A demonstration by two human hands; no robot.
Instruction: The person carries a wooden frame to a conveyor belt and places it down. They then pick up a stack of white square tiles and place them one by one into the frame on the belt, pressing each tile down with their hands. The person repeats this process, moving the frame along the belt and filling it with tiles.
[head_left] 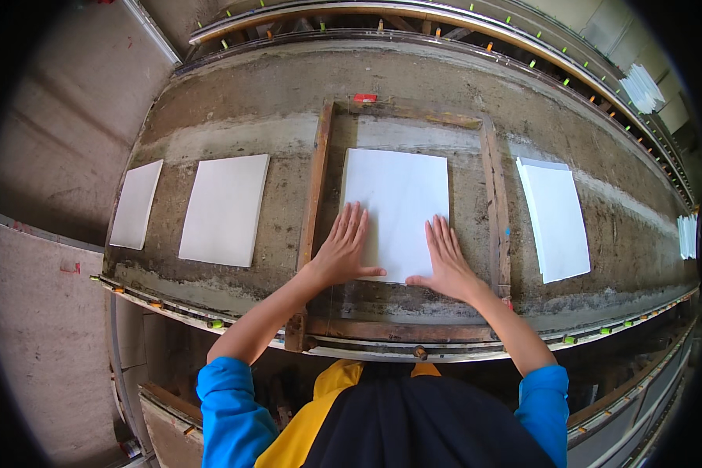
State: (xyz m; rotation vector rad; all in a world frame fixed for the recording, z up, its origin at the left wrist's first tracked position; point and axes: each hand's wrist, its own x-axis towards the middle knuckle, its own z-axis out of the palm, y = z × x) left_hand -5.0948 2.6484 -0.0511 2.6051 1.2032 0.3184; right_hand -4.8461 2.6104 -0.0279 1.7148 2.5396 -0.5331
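A stack of white paper sheets (pixel 398 195) lies on the long worn table, inside a rectangular wooden frame (pixel 317 183). My left hand (pixel 346 248) rests flat along the stack's left edge, fingers stretched away from me and thumb turned inward. On the opposite edge lies my right hand (pixel 447 261), also flat, its thumb pointing in toward the left one. Neither hand grips anything. Both thumbs are near the stack's front edge.
White paper stacks lie left (pixel 225 210) and far left (pixel 136 204); the right stack (pixel 555 220) has slightly uneven edges. A small red object (pixel 365 98) sits by the frame's far bar. Green and orange clips (pixel 216 324) line the table's near rail. Another long table (pixel 444 14) runs behind.
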